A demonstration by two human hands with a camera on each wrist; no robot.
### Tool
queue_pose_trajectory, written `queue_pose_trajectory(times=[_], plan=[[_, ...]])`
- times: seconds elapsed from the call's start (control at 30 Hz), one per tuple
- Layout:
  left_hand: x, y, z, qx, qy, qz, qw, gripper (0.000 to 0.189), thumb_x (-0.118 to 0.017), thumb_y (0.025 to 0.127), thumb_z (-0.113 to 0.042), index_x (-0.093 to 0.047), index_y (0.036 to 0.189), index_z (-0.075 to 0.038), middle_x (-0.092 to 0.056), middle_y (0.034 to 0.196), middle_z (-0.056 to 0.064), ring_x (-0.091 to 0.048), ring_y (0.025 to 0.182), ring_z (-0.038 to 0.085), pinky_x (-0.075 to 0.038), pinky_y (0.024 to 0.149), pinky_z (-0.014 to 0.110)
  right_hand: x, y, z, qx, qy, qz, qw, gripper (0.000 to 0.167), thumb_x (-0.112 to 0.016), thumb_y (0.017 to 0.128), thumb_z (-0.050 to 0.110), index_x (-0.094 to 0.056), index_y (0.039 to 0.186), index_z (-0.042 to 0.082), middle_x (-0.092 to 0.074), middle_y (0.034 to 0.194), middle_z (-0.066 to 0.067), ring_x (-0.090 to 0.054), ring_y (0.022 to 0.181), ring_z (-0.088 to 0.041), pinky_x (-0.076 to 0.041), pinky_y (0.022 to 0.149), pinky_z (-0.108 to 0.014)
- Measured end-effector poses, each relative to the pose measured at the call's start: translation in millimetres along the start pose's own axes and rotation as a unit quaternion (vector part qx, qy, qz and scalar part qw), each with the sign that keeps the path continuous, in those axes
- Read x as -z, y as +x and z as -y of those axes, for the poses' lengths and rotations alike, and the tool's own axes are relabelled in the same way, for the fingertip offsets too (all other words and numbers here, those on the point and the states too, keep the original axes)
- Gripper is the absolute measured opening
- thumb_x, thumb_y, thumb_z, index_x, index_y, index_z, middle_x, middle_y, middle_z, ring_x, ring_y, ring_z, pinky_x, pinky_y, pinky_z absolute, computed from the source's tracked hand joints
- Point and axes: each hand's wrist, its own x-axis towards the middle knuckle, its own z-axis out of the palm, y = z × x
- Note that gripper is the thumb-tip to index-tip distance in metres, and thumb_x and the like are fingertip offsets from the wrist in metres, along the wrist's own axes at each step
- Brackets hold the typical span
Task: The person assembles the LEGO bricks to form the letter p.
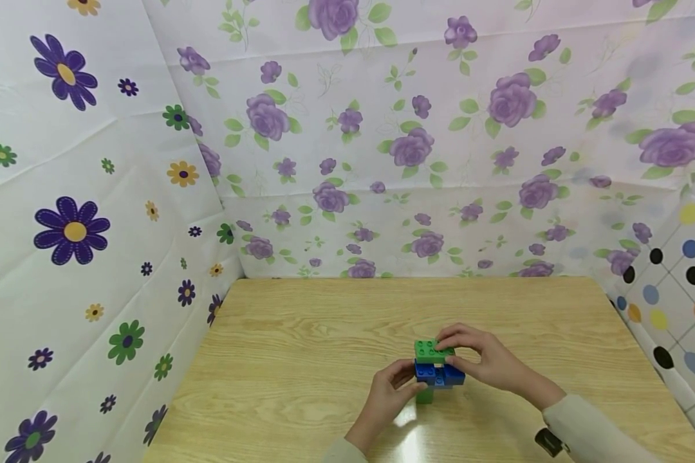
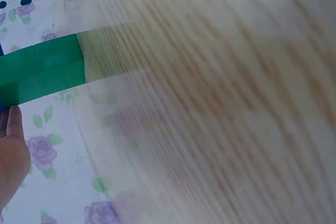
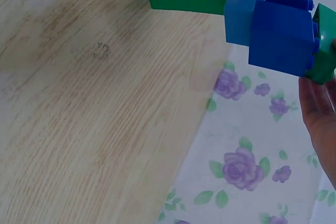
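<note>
A small stack of building bricks stands on the table before me. At its foot are green bricks (image 2: 60,65), two of them one above the other in the left wrist view. Over them lies a lighter blue brick (image 3: 241,11), carrying dark blue bricks (image 3: 281,40) side by side. A green brick (image 1: 425,352) with studs tops the stack; some blue studs show beneath its edge in the right wrist view. My left hand (image 1: 389,393) pinches the dark blue brick on the left side. My right hand (image 1: 491,360) grips the top green brick by its right end, thumb in front.
The wood-grain table (image 1: 289,360) reaches back to a rose-patterned cloth (image 1: 376,212). A daisy-patterned cloth (image 1: 121,270) hangs at the left, a dotted one (image 1: 677,302) at the right. A small black device (image 1: 549,442) sits at the right sleeve.
</note>
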Motion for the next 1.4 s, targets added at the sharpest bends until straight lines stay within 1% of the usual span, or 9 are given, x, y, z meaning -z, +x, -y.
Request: queue_pose_trajectory(times=[0.2,0.37,0.5,0.63,0.8,0.9,1.03,1.13,1.4], plan=[[-1.3,0.6,0.2,0.004,-0.001,-0.002,1.0000,0.035,-0.073,0.085,-0.009,-0.064,0.118,-0.006,-0.065,0.119,0.007,-0.060,0.114,0.017,-0.049,0.098,0.025,-2.9,-5.2,1.3,0.003,0.006,0.001,1.0000,0.028,-0.069,0.085,-0.006,-0.068,0.111,0.006,-0.062,0.113,-0.013,-0.058,0.108,-0.023,-0.054,0.087,-0.027],[-0.5,-0.5,-0.2,0.003,-0.001,0.000,1.0000,0.035,-0.072,0.086,-0.010,-0.063,0.120,-0.006,-0.064,0.120,0.007,-0.059,0.116,0.018,-0.048,0.099,0.026,-5.6,-7.5,2.7,0.009,-0.005,0.001,1.0000,0.029,-0.070,0.083,-0.006,-0.068,0.110,0.006,-0.062,0.112,-0.013,-0.058,0.106,-0.025,-0.055,0.087,-0.028],[-0.5,-0.7,-0.9,0.003,-0.001,0.002,1.0000,0.036,-0.072,0.086,-0.010,-0.063,0.120,-0.006,-0.064,0.121,0.007,-0.059,0.116,0.018,-0.048,0.099,0.026,-7.5,-8.6,3.5,0.015,-0.011,-0.002,0.9998,0.030,-0.071,0.082,-0.008,-0.069,0.109,0.005,-0.062,0.112,-0.014,-0.059,0.105,-0.029,-0.054,0.088,-0.026],[-0.6,0.0,-0.7,0.002,0.001,0.002,1.0000,0.036,-0.072,0.086,-0.010,-0.063,0.120,-0.006,-0.064,0.121,0.007,-0.059,0.116,0.018,-0.048,0.099,0.026,-8.2,-8.3,3.5,0.029,-0.010,-0.003,0.9995,0.031,-0.071,0.080,-0.009,-0.069,0.108,0.004,-0.062,0.111,-0.015,-0.058,0.104,-0.029,-0.054,0.087,-0.024],[-0.3,0.2,-0.8,0.003,0.003,0.003,1.0000,0.036,-0.072,0.085,-0.010,-0.062,0.120,-0.005,-0.064,0.121,0.007,-0.059,0.117,0.018,-0.048,0.100,0.026,-13.0,-11.5,-9.6,0.046,-0.024,-0.005,0.9986,0.034,-0.073,0.078,-0.011,-0.068,0.108,0.004,-0.062,0.110,-0.015,-0.059,0.102,-0.028,-0.055,0.085,-0.025],[-0.1,0.0,-0.6,0.007,0.002,0.003,1.0000,0.036,-0.073,0.085,-0.011,-0.063,0.120,-0.006,-0.064,0.121,0.007,-0.059,0.116,0.018,-0.048,0.099,0.026,-16.1,-15.3,-19.5,0.045,-0.035,-0.005,0.9984,0.035,-0.074,0.079,-0.008,-0.068,0.110,0.008,-0.062,0.112,-0.011,-0.059,0.104,-0.025,-0.055,0.086,-0.025],[0.0,0.1,-1.0,0.008,0.000,0.007,0.9999,0.037,-0.073,0.085,-0.011,-0.062,0.120,-0.006,-0.063,0.122,0.006,-0.059,0.117,0.018,-0.047,0.100,0.026,-17.3,-18.9,-24.3,0.043,-0.050,-0.003,0.9978,0.036,-0.075,0.081,-0.001,-0.068,0.112,0.015,-0.061,0.116,-0.006,-0.058,0.108,-0.024,-0.054,0.088,-0.024],[0.1,0.4,-0.3,0.006,-0.001,0.007,1.0000,0.037,-0.072,0.085,-0.011,-0.062,0.120,-0.006,-0.063,0.122,0.006,-0.059,0.117,0.018,-0.047,0.100,0.026,-17.7,-19.9,-23.4,0.045,-0.056,-0.001,0.9974,0.034,-0.075,0.083,0.002,-0.068,0.113,0.017,-0.061,0.117,-0.003,-0.057,0.110,-0.025,-0.053,0.091,-0.023],[0.3,0.7,2.4,-0.002,0.001,0.006,1.0000,0.036,-0.073,0.085,-0.011,-0.062,0.120,-0.006,-0.063,0.121,0.006,-0.059,0.116,0.017,-0.047,0.100,0.025,-17.6,-19.7,-19.5,0.029,-0.067,0.008,0.9973,0.032,-0.072,0.085,0.003,-0.068,0.113,0.017,-0.061,0.117,-0.002,-0.059,0.109,-0.022,-0.056,0.086,-0.028]])
